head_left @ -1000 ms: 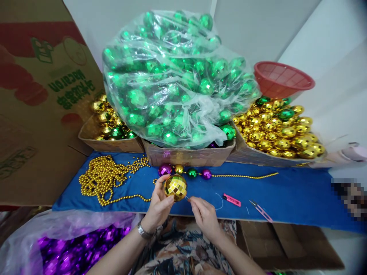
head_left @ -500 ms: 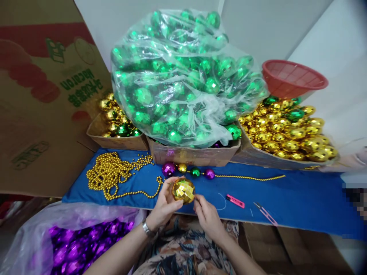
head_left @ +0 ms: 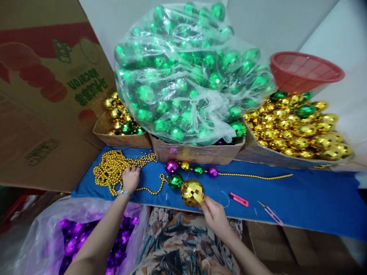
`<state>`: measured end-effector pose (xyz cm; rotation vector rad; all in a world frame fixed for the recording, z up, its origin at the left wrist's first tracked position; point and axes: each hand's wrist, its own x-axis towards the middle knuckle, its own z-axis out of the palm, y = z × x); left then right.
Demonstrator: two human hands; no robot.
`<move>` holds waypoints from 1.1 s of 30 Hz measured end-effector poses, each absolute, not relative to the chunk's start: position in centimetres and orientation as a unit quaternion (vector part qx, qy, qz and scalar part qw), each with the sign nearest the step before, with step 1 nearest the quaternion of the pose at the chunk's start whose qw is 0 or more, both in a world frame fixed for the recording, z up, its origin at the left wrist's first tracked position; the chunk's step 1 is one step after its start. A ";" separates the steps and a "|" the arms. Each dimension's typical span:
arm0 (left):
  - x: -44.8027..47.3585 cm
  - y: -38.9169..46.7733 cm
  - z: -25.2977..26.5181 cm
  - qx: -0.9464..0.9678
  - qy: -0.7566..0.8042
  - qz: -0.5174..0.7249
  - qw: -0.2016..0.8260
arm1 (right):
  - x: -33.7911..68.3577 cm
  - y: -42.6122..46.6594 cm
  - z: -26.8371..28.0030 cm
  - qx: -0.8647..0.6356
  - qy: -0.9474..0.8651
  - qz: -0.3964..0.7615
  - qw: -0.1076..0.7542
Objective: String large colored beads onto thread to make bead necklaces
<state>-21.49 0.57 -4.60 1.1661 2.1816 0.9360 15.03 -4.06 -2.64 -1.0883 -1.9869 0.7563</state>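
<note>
Big gold ball [head_left: 192, 193] is at the front of the blue bench [head_left: 312, 200], and the right hand [head_left: 214, 217] pinches its right end, hiding a bit of it. A green ball [head_left: 174, 181] is just beside it. The left hand [head_left: 131, 179] is at the pile of gold beads [head_left: 109, 168]; its fingertips are hard to see, so I cannot tell if it is open or closed. The left arm [head_left: 99, 236] covers some purple balls [head_left: 73, 231] in a bag [head_left: 43, 233]. The big box [head_left: 31, 126] is cut off at the left edge.

Bead pile [head_left: 108, 168] left on cloth [head_left: 321, 202], snips [head_left: 271, 214] right; boxes [head_left: 197, 154] behind, bag [head_left: 183, 82] atop middle one.
</note>
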 end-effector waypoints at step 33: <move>-7.0 -1.6 -0.8 0.347 0.533 0.567 0.524 | 15.0 -4.3 -4.7 -0.452 -0.824 0.192 0.282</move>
